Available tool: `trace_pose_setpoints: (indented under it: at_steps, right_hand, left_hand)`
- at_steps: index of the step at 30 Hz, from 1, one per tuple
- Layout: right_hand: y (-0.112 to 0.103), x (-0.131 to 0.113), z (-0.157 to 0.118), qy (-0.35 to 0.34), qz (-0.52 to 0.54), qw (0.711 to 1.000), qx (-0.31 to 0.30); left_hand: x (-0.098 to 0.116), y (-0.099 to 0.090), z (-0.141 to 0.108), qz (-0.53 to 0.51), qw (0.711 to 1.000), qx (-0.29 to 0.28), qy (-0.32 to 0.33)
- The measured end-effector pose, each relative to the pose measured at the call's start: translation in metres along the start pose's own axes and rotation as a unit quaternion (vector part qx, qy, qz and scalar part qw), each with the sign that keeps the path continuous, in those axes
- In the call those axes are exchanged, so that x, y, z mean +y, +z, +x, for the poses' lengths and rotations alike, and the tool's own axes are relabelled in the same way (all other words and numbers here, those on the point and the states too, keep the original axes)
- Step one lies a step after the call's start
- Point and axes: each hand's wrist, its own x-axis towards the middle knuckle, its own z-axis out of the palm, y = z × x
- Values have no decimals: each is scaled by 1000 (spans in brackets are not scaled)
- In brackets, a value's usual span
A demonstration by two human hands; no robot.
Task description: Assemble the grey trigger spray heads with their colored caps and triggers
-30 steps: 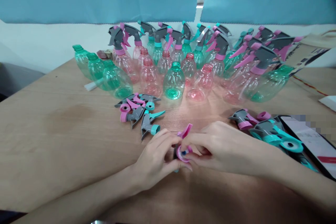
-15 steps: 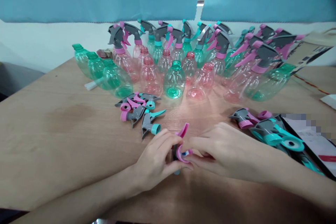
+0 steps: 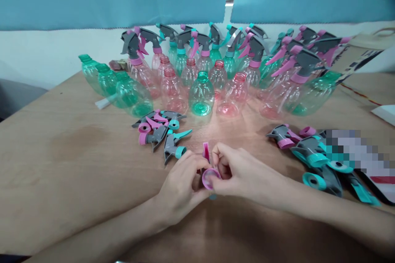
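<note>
My left hand (image 3: 180,185) is closed around a trigger spray head (image 3: 206,150) with a pink collar and pink trigger. The open end of its collar faces me, and the trigger points away. From the other side, my right hand (image 3: 243,172) has its fingers curled against the spray head, and its slightly blurred thumb lies over the collar opening. Whatever is inside the collar is mostly covered. Left of my hands, a small pile of grey spray heads (image 3: 159,137) with pink and teal parts lies on the wooden table (image 3: 92,189).
Another pile of spray heads (image 3: 313,152) lies at the right, beside a partly pixelated flat item (image 3: 382,191). Behind stand uncapped bottles, including a green bottle (image 3: 201,94), and several bottles with spray heads (image 3: 254,49). A beige bag (image 3: 354,57) stands at far right.
The spray head has turned so its collar faces me more directly. My right thumb has moved over the collar opening, and its index finger has lifted away. The view has shifted slightly.
</note>
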Motion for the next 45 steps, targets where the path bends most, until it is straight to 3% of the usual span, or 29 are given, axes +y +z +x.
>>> trace_pose_setpoints:
  at_steps: [4,7,12,21,30,34,40,45]
  right_hand:
    - [-1,2,3,53,113,991,-55]
    - [-6,3,4,71,219,966,-119]
    - [-14,-1,3,78,235,951,-185]
    - [2,0,1,84,218,967,-107]
    - [12,3,-7,19,181,983,-20]
    - [7,0,-6,12,182,983,-32]
    - [-5,-6,-7,42,153,982,-103]
    - [-5,-1,-10,24,80,993,-79]
  left_hand:
    - [0,-2,2,18,1000,16,19]
    - [0,-5,3,29,999,23,32]
    - [2,-8,2,56,998,12,31]
    - [0,-6,-3,98,994,26,51]
    - [1,-6,-4,127,989,25,71]
    - [0,-6,-3,122,990,28,58]
    - [1,-5,-2,115,992,26,47]
    - [1,-4,0,117,992,17,50]
